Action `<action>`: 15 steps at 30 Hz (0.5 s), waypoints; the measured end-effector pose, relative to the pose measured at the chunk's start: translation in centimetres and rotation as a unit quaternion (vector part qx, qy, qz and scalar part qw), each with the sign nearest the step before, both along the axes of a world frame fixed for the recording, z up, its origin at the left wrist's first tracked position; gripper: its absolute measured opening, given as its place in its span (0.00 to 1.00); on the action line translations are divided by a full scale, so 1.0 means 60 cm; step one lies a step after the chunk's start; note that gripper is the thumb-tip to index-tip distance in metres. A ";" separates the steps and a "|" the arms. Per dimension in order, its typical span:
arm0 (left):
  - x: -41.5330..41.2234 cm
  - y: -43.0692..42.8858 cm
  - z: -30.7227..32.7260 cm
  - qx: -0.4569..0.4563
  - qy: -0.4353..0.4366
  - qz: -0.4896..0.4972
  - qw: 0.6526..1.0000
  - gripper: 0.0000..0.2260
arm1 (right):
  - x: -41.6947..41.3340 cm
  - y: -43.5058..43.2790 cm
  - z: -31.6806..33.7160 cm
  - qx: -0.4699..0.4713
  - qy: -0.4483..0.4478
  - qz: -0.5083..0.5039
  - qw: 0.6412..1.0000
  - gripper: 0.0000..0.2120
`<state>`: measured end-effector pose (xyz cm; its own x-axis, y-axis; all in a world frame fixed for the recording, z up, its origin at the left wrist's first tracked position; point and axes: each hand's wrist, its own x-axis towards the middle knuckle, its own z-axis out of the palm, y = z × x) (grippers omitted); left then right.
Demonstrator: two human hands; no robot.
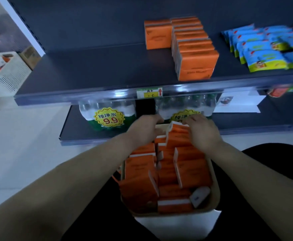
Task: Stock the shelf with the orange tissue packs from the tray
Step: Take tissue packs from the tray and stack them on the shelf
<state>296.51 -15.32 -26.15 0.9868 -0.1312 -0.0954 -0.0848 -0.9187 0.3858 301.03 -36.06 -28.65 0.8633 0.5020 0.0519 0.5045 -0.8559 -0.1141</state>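
tray (216,193) at 6 o'clock sits close for reach; left hand (142,131) and right hand (202,134) curl fingers round one orange pack (178,130) at its 12 o'clock end.

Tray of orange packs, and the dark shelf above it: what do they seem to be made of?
Tray: pale beige, matte, with rounded corners; probably moulded plastic, possibly pulp. Shelf: dark, flat and smooth with a dull sheen; likely painted metal. Its front strip is clear and glossy, so probably plastic.
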 end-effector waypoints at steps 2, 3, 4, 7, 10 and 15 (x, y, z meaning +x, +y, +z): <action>-0.016 -0.015 -0.033 0.021 0.028 0.007 0.999 0.16 | -0.010 -0.020 -0.021 -0.050 0.061 0.000 0.997 0.20; -0.023 -0.020 -0.045 0.032 0.032 0.015 0.999 0.15 | -0.015 -0.027 -0.034 -0.064 0.085 0.008 0.994 0.20; -0.030 -0.024 -0.056 0.023 0.036 0.023 0.999 0.14 | -0.020 -0.034 -0.047 -0.069 0.106 0.018 0.992 0.20; -0.051 -0.032 -0.084 -0.034 0.049 0.017 0.998 0.12 | -0.030 -0.043 -0.080 -0.073 0.145 0.030 0.986 0.18; -0.059 -0.032 -0.106 -0.043 0.061 0.012 0.997 0.12 | -0.034 -0.043 -0.099 -0.086 0.126 0.034 0.988 0.14; -0.047 -0.044 -0.118 -0.052 0.094 0.008 0.994 0.13 | -0.038 -0.047 -0.120 -0.138 0.092 0.013 0.986 0.14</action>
<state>293.68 -17.96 -33.23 0.9550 -0.1339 -0.2645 0.0122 -0.8738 0.4861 298.75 -38.88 -35.86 0.8317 0.4973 -0.2470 0.5194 -0.8540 0.0298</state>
